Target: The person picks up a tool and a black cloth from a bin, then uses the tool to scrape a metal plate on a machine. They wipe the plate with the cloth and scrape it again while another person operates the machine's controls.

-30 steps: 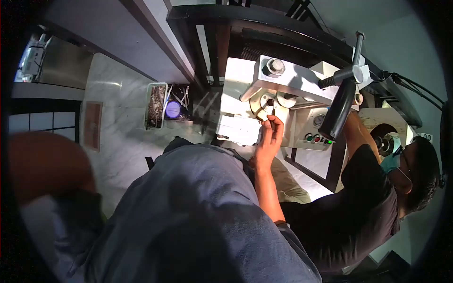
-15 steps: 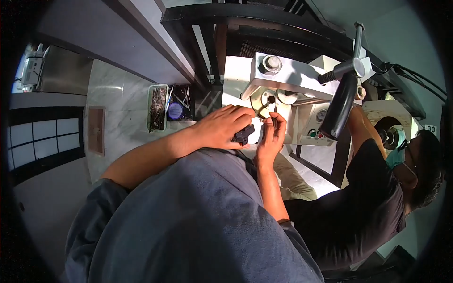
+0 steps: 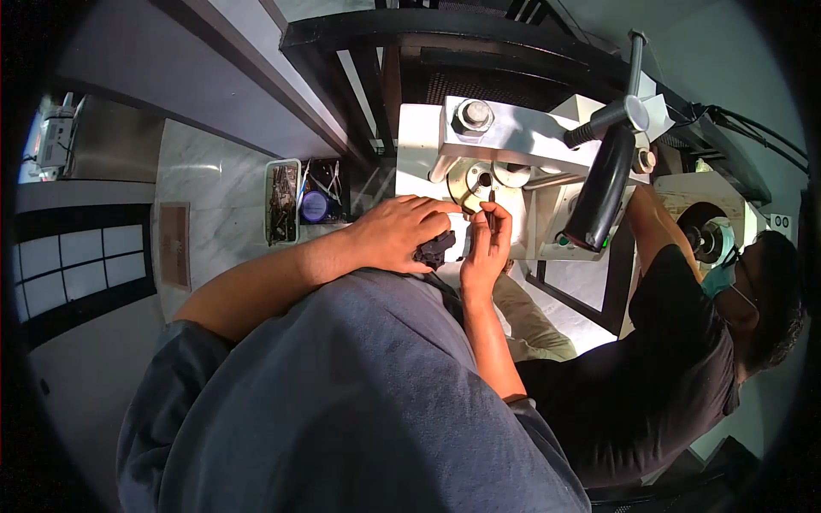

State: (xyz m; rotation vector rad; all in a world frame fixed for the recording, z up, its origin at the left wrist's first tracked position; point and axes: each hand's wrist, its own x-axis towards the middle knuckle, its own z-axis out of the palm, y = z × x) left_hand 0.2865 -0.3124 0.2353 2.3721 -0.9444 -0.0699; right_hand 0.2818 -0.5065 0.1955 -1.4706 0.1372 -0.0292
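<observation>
My left hand (image 3: 395, 232) is closed on a black, lumpy piece (image 3: 437, 249), possibly a wad of cloth; its kind does not show. The index finger of that hand reaches toward the edge of a round metal disc (image 3: 466, 190) with a dark centre hole. Beside it, my right hand (image 3: 487, 250) pinches a slim dark rod-like tool (image 3: 491, 197), whose tip points at the disc's hole. Whether the tip touches the disc cannot be made out. A thick metal bar (image 3: 522, 132) with a large bolt passes over the disc.
A black-handled lever (image 3: 605, 184) rises to the right of the disc. A masked co-worker (image 3: 667, 368) reaches in at another machine on the right. At the left stand a white-rimmed tray (image 3: 282, 201) of dark pieces and a purple-lidded jar (image 3: 315, 205). A black frame (image 3: 479, 30) runs behind.
The view has shifted slightly. Both my hands stay by the disc with their grips unchanged. The co-worker's arm has moved a little.
</observation>
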